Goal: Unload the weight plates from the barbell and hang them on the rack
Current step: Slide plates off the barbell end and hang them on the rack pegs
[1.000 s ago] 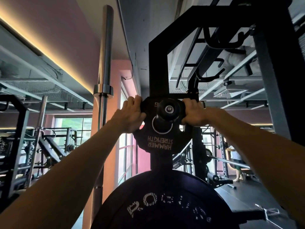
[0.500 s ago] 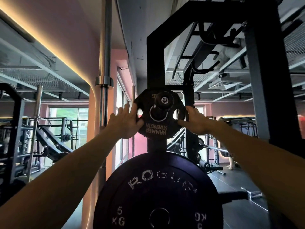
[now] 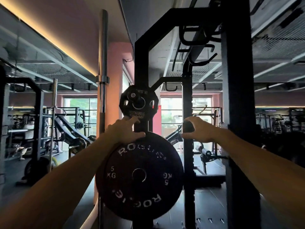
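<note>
Two plates hung on rack (image 3: 142, 66): small plate (image 3: 139, 103) above, 5 kg plate (image 3: 139, 175) below | left hand (image 3: 125, 129) loose-fingered, laid on 5 kg plate's top edge | right hand (image 3: 199, 129) released, in open gap beside upright (image 3: 187, 100).

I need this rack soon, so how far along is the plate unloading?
Done: the small plate hangs on the upper peg of the rack, with the 5 kg plate stored below it. In hand: nothing; the left hand is by the big plate's top edge and the right hand is open in front of an upright. Left: unclear, since the loaded barbell is out of view.
</note>
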A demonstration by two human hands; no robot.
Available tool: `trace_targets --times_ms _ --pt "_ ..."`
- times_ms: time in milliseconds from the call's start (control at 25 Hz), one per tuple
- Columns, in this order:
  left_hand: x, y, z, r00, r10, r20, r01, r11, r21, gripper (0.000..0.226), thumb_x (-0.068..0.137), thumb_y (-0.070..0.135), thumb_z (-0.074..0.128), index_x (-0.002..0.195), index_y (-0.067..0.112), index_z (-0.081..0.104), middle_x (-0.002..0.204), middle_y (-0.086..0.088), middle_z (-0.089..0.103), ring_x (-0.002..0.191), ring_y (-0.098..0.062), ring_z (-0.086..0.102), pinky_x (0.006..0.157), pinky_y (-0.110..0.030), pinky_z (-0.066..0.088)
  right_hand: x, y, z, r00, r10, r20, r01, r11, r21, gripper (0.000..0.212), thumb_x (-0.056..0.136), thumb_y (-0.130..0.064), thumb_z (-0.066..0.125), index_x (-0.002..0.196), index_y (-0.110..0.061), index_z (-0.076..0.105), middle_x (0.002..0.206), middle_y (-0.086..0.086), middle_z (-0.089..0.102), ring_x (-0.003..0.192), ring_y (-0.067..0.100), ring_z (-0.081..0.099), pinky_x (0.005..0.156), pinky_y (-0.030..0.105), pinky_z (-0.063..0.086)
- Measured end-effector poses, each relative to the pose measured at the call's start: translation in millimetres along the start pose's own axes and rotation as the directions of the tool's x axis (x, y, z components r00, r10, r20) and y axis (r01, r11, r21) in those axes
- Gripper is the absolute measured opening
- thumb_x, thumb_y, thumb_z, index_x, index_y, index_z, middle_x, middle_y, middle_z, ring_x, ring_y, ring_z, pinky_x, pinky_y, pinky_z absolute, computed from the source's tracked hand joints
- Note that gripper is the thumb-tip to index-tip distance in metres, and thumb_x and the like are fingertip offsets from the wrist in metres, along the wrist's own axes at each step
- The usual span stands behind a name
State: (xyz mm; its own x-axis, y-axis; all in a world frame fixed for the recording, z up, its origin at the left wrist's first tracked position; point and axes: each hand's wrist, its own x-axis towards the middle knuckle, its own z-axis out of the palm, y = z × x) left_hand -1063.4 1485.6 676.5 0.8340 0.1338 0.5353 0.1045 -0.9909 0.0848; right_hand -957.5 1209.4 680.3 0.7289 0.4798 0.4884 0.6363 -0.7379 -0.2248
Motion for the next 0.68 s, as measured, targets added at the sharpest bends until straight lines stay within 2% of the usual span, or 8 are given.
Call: trace_targets --times_ms 120,200,440,680 --pt "-44 52 3 0.999 -0.002 0.038 0.004 0.998 -0.062 0.069 0.074 0.070 0.060 0.129 0.030 0.047 0.122 -0.006 0.052 0.112 -0.027 0.056 0.098 -0.046 0.046 -58 23 -9 0.999 0.023 0.039 -0.024 0.999 0.038 0.090 0.077 -0.048 0.073 0.146 -0.021 0.023 0.152 0.009 0.032 0.135 0.029 0.040 0.111 0.046 0.033" --pt "-74 86 -2 0.998 0.014 0.060 -0.007 0.992 -0.128 0.065 0.077 0.064 0.064 0.127 0.025 0.053 0.116 -0.003 0.058 0.108 -0.024 0.059 0.095 -0.041 0.048 -95 36 -23 0.997 0.036 0.074 -0.042 0.995 0.089 0.090 0.078 -0.042 0.075 0.148 -0.018 0.022 0.153 0.010 0.031 0.135 0.029 0.039 0.111 0.042 0.034" --pt "-153 154 -33 0.985 -0.005 0.175 0.034 0.986 -0.165 0.056 0.083 0.057 0.064 0.129 0.027 0.053 0.128 0.001 0.055 0.109 -0.017 0.052 0.094 -0.034 0.042 -177 51 -77 0.984 0.062 0.166 -0.071 0.996 0.052 0.067 0.081 -0.045 0.071 0.136 -0.017 0.044 0.136 0.006 0.052 0.116 0.021 0.053 0.092 0.028 0.042" --pt "-245 214 -56 0.979 -0.027 0.204 0.072 0.974 -0.217 0.048 0.076 0.065 0.064 0.114 0.036 0.054 0.123 0.003 0.059 0.107 -0.017 0.055 0.095 -0.036 0.045 -288 64 -115 0.974 0.088 0.209 -0.102 0.993 0.056 0.066 0.078 -0.044 0.073 0.132 -0.017 0.047 0.131 0.004 0.054 0.109 0.019 0.054 0.094 0.031 0.045"
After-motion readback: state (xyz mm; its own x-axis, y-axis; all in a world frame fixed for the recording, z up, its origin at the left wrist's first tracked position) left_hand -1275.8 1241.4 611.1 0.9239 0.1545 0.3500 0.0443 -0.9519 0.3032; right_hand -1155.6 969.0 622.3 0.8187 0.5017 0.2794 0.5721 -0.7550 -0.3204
